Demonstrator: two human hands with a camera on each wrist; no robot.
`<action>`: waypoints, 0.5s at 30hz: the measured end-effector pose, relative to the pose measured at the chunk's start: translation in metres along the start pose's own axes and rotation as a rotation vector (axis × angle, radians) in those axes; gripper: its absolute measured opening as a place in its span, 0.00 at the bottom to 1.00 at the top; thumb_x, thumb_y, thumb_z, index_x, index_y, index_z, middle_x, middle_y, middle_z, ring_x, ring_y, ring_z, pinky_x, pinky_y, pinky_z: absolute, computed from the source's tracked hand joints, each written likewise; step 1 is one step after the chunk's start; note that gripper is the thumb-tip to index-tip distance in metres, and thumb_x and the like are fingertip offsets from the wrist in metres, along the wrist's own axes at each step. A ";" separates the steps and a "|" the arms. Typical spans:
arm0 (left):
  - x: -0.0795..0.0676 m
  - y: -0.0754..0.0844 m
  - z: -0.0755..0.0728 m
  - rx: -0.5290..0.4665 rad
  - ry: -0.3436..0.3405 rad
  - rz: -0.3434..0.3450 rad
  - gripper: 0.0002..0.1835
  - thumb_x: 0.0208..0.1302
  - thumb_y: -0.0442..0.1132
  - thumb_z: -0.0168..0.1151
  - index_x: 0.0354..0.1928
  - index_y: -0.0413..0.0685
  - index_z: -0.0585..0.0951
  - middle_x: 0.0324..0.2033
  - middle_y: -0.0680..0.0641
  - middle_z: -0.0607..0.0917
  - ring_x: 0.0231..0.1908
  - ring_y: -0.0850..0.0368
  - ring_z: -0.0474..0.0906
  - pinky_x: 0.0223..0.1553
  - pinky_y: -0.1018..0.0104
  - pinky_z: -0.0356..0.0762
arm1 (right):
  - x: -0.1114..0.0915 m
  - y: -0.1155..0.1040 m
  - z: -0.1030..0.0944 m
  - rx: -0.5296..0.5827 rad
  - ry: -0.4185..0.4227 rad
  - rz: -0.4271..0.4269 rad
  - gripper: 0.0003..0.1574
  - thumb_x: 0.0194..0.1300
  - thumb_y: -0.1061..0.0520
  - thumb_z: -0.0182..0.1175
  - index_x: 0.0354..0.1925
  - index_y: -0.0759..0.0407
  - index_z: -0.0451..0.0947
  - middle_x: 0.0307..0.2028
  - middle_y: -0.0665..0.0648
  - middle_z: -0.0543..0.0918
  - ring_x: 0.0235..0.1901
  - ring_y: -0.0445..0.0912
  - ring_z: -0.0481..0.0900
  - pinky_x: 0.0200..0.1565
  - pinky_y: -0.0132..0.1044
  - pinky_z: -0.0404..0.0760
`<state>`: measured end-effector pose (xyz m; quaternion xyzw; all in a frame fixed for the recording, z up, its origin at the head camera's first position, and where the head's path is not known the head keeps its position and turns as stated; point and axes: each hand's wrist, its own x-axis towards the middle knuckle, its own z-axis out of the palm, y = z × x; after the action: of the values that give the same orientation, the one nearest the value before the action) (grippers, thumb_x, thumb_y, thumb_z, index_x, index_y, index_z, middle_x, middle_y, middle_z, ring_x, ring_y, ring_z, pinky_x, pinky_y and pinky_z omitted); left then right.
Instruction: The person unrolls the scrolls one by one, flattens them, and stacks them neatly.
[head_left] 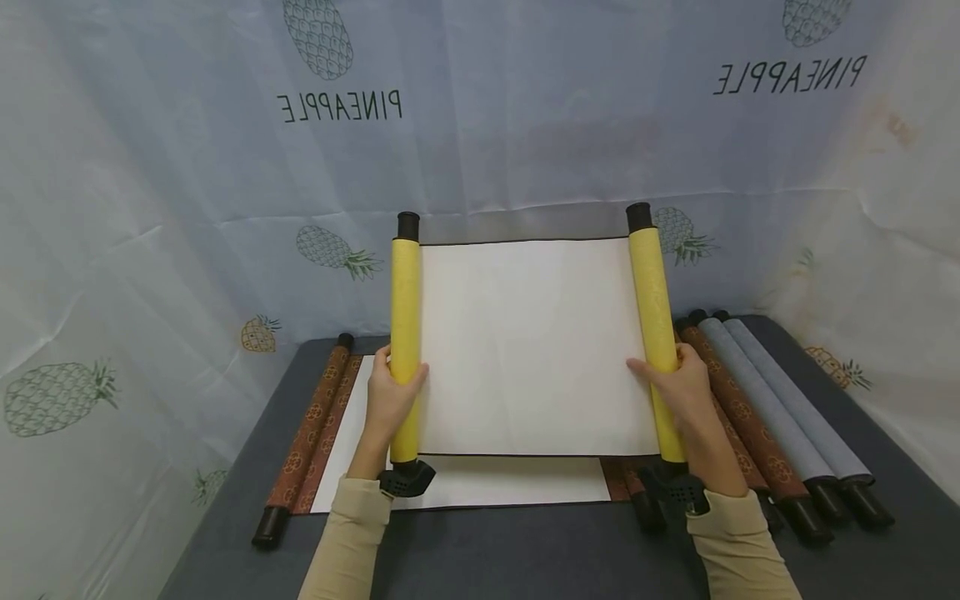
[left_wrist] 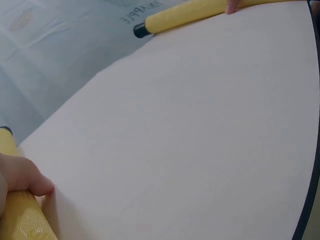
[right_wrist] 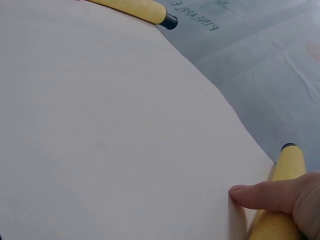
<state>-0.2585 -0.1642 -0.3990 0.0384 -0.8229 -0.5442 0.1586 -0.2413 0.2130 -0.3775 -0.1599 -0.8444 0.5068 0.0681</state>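
A person's two hands hold a yellow-ended scroll, spread between its two rollers above a dark worktop (head_left: 525, 554). The left hand (head_left: 388, 400) grips the left yellow roller (head_left: 406, 308), its fingers curled round the roller and its thumb reaching onto the edge of the white sheet (head_left: 532, 350). The right hand (head_left: 686, 392) grips the right yellow roller (head_left: 652, 292) likewise, its thumb extended over the sheet; both grasps are closed about the rollers. The left roller stands nearly upright in the head view, while the right one tilts, its top leaning toward the left roller. Black caps finish the upper ends, and dark borders edge the sheet.

Beneath, a brown patterned scroll lies partly unrolled on the worktop, with a brown roller (head_left: 307, 442) at the left and its white panel (head_left: 502, 483) partly hidden by the held sheet. At the right lie further brown rolls (head_left: 738, 404) and two grey rolls (head_left: 798, 425), side by side, with dark end caps.

Behind hangs a pale curtain (head_left: 525, 125) printed with pineapples. The word "PINEAPPLE" appears twice upon it in the head view, as left lettering (head_left: 340, 106) and right lettering (head_left: 790, 77), both mirror-reversed.
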 end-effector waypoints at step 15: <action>0.003 -0.007 -0.007 0.043 0.018 0.056 0.28 0.60 0.42 0.65 0.61 0.38 0.72 0.44 0.36 0.80 0.38 0.47 0.76 0.34 0.67 0.75 | 0.001 0.000 0.000 0.016 -0.003 0.012 0.43 0.64 0.45 0.61 0.65 0.69 0.56 0.44 0.59 0.69 0.35 0.44 0.68 0.34 0.32 0.69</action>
<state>-0.2601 -0.1738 -0.4017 0.0236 -0.8336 -0.5215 0.1804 -0.2420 0.2138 -0.3775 -0.1636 -0.8393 0.5144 0.0650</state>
